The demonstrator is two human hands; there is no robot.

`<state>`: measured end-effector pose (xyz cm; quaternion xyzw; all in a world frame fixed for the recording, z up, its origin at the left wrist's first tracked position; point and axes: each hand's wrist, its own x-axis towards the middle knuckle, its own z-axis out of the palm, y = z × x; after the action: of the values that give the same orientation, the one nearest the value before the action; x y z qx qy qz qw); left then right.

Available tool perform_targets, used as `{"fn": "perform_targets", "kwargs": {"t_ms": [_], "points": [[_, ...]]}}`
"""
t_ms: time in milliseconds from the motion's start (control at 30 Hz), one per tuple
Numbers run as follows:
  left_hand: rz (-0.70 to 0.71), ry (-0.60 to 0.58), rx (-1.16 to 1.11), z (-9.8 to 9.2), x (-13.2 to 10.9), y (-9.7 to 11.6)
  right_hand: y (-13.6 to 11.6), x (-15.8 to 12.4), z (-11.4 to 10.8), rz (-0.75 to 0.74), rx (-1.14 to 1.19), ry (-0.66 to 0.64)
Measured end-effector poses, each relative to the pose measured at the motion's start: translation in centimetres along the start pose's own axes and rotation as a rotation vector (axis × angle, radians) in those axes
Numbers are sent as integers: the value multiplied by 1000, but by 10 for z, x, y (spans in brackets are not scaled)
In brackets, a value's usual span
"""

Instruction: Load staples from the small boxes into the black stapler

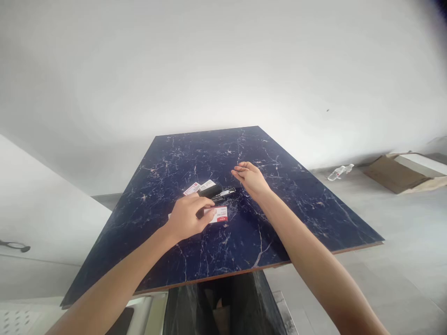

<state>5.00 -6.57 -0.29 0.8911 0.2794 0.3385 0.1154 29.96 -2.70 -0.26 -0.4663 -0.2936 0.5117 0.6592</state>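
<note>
Head view: shows the left hand (192, 215) curled over and touching a packet (220, 214) on the middle of the surface (209, 160); cannot tell whether gripping. Shows the right hand (249, 179) empty and loosely bent, farther right. Seems midway, with the packet being handled and the black item (211, 191), metal item (227, 191) and cards (192, 189) lying loose just beyond. Shows red-and-white print on the packet, too small to read.
</note>
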Motion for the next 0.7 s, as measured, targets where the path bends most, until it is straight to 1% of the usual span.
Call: {"fn": "perform_targets", "kwargs": {"t_ms": [67,133,200,233,267,300,367,433,467,533,600,700], "points": [[28,56,49,-3,2,-2,3,-2,3,-14,-24,-34],[-25,162,66,-9,5,-8,3,-5,6,-28,-93,-71],[-112,247,78,-15,6,-17,2,-5,4,-61,-278,-110],[-140,255,81,-18,7,-22,1,-4,1,-88,-414,-129],[-150,227,79,-20,7,-27,2,-2,-3,-114,-561,-146],[-145,167,73,-21,6,-33,2,1,-7,-136,-699,-162],[-117,-17,59,-22,5,-43,4,7,-16,-157,-895,-181],[-98,-184,63,-22,4,-52,4,12,-24,-152,-971,-173],[-99,-228,70,-22,3,-55,4,14,-27,-152,-980,-167],[-111,-242,88,-23,3,-60,3,17,-31,-170,-985,-161],[-124,-213,92,-24,3,-64,2,19,-33,-206,-1008,-176],[-135,-184,79,-26,3,-67,4,20,-34,-248,-1128,-183]]}}
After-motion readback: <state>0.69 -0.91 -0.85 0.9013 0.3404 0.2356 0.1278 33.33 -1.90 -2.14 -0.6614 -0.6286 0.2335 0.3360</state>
